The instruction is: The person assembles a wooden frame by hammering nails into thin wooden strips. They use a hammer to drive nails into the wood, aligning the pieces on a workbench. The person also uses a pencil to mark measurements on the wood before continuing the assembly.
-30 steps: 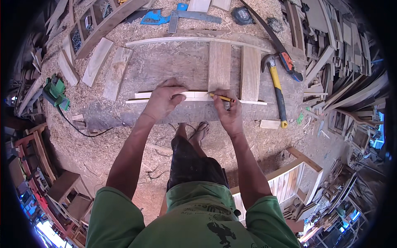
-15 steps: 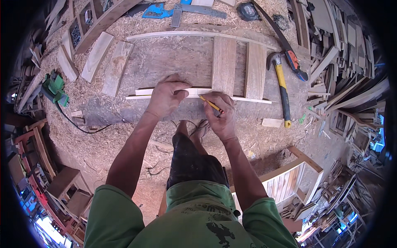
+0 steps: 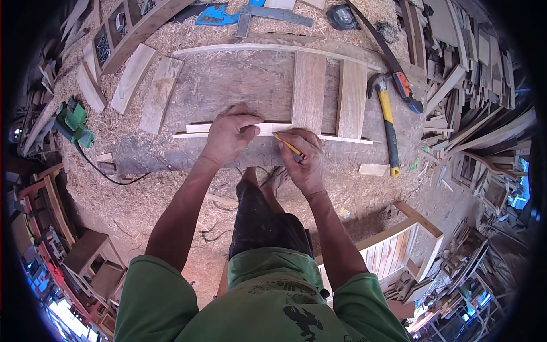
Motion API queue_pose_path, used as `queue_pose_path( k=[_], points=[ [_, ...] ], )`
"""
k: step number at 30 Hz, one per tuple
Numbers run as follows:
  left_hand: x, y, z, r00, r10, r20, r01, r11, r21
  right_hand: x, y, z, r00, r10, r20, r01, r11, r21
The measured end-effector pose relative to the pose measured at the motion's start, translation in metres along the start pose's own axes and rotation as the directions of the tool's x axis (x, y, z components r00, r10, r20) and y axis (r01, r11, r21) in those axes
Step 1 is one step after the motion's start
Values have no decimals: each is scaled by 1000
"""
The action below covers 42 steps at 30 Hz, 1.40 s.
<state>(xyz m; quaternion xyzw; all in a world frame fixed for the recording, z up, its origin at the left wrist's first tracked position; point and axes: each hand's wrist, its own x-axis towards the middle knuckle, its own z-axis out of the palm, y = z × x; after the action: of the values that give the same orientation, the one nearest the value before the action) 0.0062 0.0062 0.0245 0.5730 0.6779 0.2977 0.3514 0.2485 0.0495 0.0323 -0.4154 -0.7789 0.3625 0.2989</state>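
Pinched in my left hand (image 3: 228, 138) is a short, thin wood strip (image 3: 197, 128). It lies along the near long strip (image 3: 348, 139) of a wooden frame, its right end by a wide slat (image 3: 308, 85). My right hand (image 3: 303, 161) grips a yellow pencil (image 3: 292, 147), its tip at the strips just left of that slat. A second slat (image 3: 352, 98) stands further right, and a far long strip (image 3: 239, 49) runs across the slats' other ends. My left fingers cover part of the short strip.
Right of the frame lie a yellow-and-black hammer (image 3: 387, 122) and a handsaw (image 3: 402, 84). Loose boards (image 3: 161, 94) rest at the left, near a green power tool (image 3: 73, 122). Farther back are a try square (image 3: 276, 14) and a tape measure (image 3: 341, 17). Shavings cover much around the worktop.
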Motion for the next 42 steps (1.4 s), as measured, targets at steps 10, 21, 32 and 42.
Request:
queue_pose_path(
  k=[10, 21, 32, 42],
  points=[
    [2, 0, -2, 998, 70, -11, -70, 998, -7, 4, -4, -1, 1000, -12, 8, 12, 999, -44],
    [3, 0, -6, 996, 86, 4, -86, 996, -12, 7, -4, 2, 1000, -10, 3, 11, 999, -49],
    [21, 13, -44, 980, 198, 6, -196, 965, 173, 30, -22, -40, 881, 469, 71, -449, 777, 442],
    [122, 0, -65, 918, 363, -163, -237, 828, 509, 117, -6, -49, 841, 533, -88, -446, 777, 444]
  ],
)
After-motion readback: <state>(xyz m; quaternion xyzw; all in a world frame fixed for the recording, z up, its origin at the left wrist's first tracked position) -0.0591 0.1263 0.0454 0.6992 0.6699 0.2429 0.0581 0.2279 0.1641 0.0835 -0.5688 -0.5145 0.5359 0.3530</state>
